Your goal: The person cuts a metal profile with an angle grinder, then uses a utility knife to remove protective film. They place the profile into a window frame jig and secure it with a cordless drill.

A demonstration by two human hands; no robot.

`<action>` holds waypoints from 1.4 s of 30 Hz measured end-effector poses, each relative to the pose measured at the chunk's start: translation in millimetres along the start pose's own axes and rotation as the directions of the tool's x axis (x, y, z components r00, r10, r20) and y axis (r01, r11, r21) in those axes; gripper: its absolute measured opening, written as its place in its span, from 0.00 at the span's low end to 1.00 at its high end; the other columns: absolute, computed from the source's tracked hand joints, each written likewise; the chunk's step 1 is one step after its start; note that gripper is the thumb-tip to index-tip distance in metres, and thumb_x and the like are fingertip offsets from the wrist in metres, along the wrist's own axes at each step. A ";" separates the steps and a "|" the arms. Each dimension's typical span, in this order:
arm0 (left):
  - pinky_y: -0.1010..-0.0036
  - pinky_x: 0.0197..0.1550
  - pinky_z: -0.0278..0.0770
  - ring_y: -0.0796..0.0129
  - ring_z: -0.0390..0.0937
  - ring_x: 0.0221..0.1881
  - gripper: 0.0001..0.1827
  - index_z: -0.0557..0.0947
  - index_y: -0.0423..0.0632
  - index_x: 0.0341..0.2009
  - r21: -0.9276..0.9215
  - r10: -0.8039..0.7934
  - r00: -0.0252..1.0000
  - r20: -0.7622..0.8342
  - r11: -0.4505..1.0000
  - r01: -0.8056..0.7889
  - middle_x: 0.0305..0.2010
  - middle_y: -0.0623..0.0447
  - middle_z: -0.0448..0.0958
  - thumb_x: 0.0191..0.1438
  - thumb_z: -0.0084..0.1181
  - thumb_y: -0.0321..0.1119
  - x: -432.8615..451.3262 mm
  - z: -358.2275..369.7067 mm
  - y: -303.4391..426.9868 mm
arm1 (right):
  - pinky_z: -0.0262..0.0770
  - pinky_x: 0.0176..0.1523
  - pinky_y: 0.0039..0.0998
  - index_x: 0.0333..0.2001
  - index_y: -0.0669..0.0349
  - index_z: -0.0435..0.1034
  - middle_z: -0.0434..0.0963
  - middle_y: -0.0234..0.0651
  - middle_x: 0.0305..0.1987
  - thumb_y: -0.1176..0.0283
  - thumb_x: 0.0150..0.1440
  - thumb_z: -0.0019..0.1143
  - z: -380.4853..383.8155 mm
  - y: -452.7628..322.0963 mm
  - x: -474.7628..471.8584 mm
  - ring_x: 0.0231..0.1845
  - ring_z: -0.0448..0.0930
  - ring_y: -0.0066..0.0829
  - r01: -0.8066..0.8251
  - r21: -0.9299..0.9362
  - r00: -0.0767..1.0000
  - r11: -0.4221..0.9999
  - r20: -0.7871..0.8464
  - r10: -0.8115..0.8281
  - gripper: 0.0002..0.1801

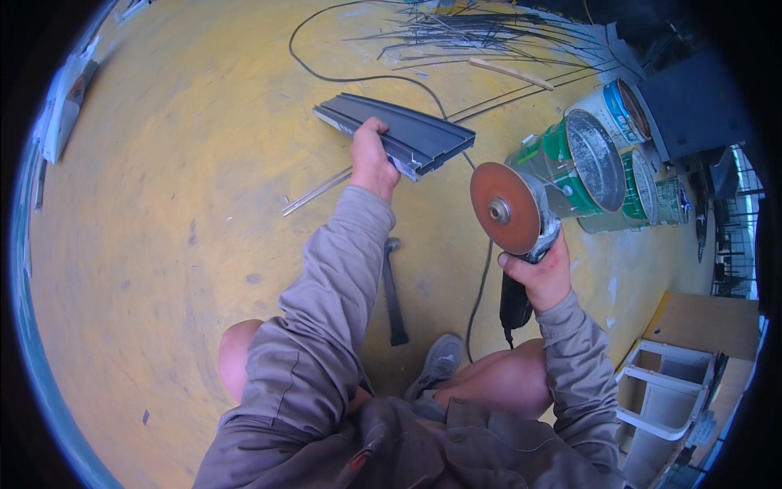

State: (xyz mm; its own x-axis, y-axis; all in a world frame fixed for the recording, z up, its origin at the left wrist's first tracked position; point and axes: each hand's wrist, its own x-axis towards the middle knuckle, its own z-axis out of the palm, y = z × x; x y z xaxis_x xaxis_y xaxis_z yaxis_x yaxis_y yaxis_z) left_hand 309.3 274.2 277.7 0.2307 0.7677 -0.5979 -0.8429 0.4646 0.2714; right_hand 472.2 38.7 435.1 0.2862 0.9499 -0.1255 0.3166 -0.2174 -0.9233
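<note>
My left hand [374, 156] grips a short dark metal profile [403, 125], its cut end facing right and towards me, held above the yellow floor. To its right, my right hand [540, 272] is closed around an angle grinder [519, 296] with a large reddish-brown disc [504, 208] facing me. The disc and the profile are apart. Whether the disc is spinning I cannot tell. A hammer [394, 293] lies on the floor between my forearms, its head away from me. Thin metal rods [317, 191] rest on the floor left of my left wrist.
Green metal buckets [553, 165] and a white-and-blue bucket [602, 110] stand at the right. A cable [366, 78] loops over the floor. Long thin rods [489, 36] and a wooden strip [510, 73] lie at the far side. A white frame [666, 388] stands at lower right.
</note>
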 end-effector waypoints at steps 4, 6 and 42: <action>0.49 0.42 0.83 0.47 0.82 0.38 0.16 0.75 0.39 0.42 0.090 -0.114 0.993 0.031 0.990 0.111 0.40 0.42 0.79 0.50 0.50 0.35 -15.5 -0.3 30.7 | 0.70 0.58 0.29 0.56 0.63 0.61 0.74 0.33 0.51 0.79 0.44 0.70 12.9 -4.5 -2.5 0.51 0.74 0.23 0.011 -0.043 1.000 0.999 -0.012 -0.012 0.36; 0.48 0.41 0.84 0.47 0.82 0.38 0.21 0.75 0.39 0.47 0.169 -0.154 0.986 0.070 0.976 0.141 0.43 0.41 0.79 0.49 0.51 0.37 -29.3 3.1 41.2 | 0.70 0.58 0.29 0.56 0.62 0.61 0.74 0.33 0.51 0.79 0.44 0.70 14.5 -6.2 -3.0 0.51 0.74 0.23 -0.003 0.025 1.000 1.000 -0.002 0.003 0.36; 0.60 0.36 0.79 0.59 0.75 0.31 0.09 0.74 0.32 0.35 0.136 0.046 0.988 -0.149 0.990 -0.025 0.32 0.46 0.73 0.48 0.53 0.24 6.1 -2.2 -58.0 | 0.75 0.47 0.27 0.52 0.61 0.65 0.77 0.31 0.41 0.81 0.44 0.66 -0.2 51.7 2.9 0.41 0.77 0.22 -0.103 -0.039 0.993 0.994 0.052 0.105 0.29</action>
State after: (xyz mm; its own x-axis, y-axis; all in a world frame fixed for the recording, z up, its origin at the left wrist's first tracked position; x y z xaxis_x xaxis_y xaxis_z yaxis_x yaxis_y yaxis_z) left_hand 358.6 250.9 256.6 0.1169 0.7136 -0.6907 -0.7748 0.5006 0.3861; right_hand 489.6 30.2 387.1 0.2707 0.9322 -0.2402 0.3205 -0.3226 -0.8906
